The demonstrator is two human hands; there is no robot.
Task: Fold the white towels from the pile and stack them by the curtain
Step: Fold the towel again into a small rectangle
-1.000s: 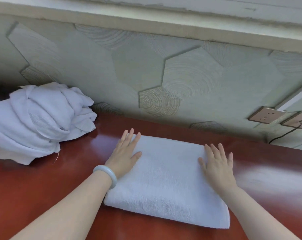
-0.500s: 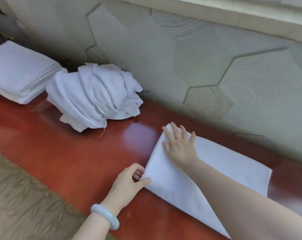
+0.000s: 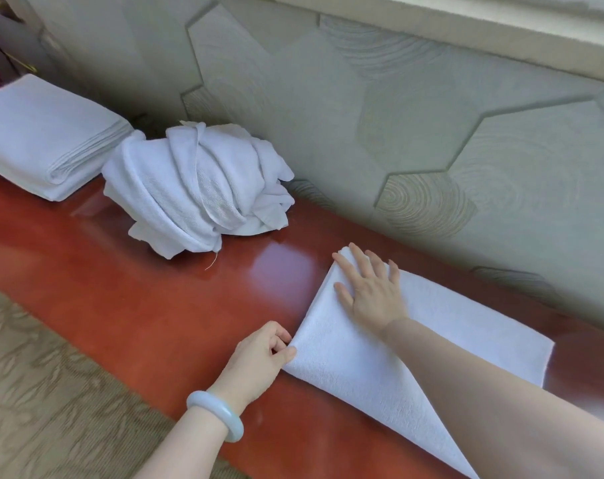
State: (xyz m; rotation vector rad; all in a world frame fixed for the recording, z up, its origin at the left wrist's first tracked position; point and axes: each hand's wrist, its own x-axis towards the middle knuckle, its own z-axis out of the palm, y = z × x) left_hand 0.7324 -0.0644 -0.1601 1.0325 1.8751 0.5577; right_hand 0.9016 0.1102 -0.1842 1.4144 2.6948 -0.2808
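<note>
One folded towel [image 3: 432, 340] readied for upper-left stack [image 3: 41, 133].
Corner now pinched by left hand [image 3: 259, 361]; right hand [image 3: 369, 292] shifted across, laid flat, fingers spread.

No text, label, brand, number or sign can be read. The towel [image 3: 345, 368], the pile [image 3: 196, 188] and the stack [image 3: 41, 133] show plain white cloth. The wall [image 3: 432, 115] bears only a ringed hexagon pattern, and the bracelet [image 3: 221, 406] is a bare pale band. The dark corner at the top left is blurred and may hide a mark.
</note>
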